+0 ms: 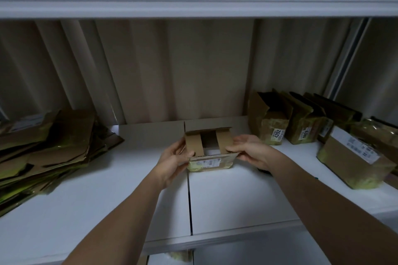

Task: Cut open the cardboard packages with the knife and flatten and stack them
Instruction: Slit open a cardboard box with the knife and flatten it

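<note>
A small cardboard box [210, 162] wrapped in yellow-green tape stands in the middle of the white table [107, 196]. Its top flaps are open and I can see inside. My left hand [172, 162] grips the box's left side, thumb on the left flap. My right hand [251, 150] holds the right side, with the thumb at the right flap's edge. A pile of flattened cardboard [49, 153] lies at the left. No knife can be made out; a dark object [264, 171] peeks out below my right wrist.
Several taped packages [301, 122] with number labels stand in a row at the back right. A larger labelled package [355, 161] sits nearer on the right. A corrugated wall stands behind the table. A seam runs down the table's middle.
</note>
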